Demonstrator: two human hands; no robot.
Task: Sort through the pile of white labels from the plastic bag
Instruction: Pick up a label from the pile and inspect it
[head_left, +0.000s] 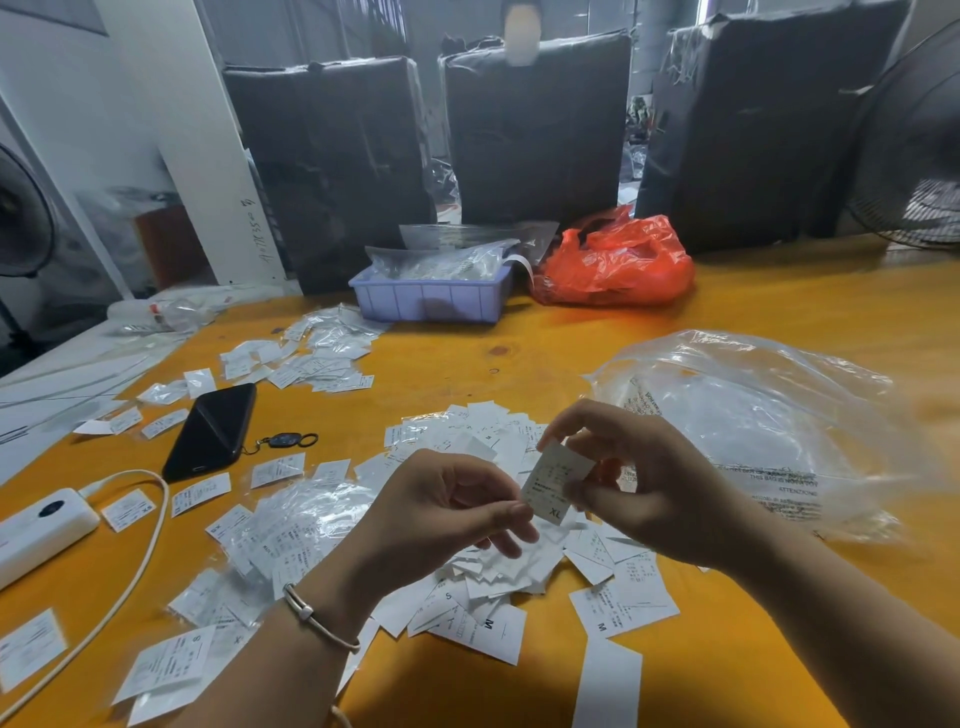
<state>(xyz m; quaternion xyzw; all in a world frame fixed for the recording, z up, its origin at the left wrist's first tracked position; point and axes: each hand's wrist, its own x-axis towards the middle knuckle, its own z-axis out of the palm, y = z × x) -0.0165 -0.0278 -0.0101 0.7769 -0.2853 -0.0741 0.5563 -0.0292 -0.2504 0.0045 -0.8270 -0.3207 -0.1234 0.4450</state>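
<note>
Table (545, 343): orange-yellow wood, strewn with white slips and clear sleeves.
Room: dark wrapped bales (540, 130) along the far edge; fans at both sides.
Pile of labels (483, 566): near centre, beneath both hands; "M" and "S" legible.
Held label (555, 486): printed "XL", pinched by right hand (654, 493); left hand (441, 514) curled, fingers touching its lower edge.
Plastic bag (769, 431): clear, right, printed "ATTENZIONE".
Far centre: lilac tray (431, 299), red bag (618, 265).
Left: black phone (213, 428), white power bank (36, 527).
</note>
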